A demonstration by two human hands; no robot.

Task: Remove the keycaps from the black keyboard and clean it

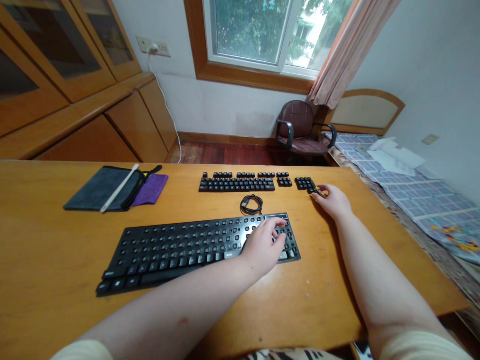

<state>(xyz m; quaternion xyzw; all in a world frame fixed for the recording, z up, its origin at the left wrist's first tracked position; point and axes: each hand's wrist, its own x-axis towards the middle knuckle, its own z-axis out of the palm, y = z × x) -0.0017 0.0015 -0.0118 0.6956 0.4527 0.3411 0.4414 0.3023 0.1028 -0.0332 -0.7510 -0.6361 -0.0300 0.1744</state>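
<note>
A black keyboard lies at a slant on the desk; its front rows carry keycaps, while bare switches show across the upper rows. Over its right end is my left hand, fingers bent and apart, with no object visible in them. My right hand reaches to the loose number-pad keycaps near the far edge, thumb and fingers closed around a black keycap at the group's right corner. More loose keycaps stand in rows to the left. Part of the keyboard is hidden under my left hand and forearm.
A coiled black cable lies behind the keyboard. At the left are a grey cloth pouch, a pale flat stick on it and a purple cloth. Beyond the wooden desk stand a chair and a bed.
</note>
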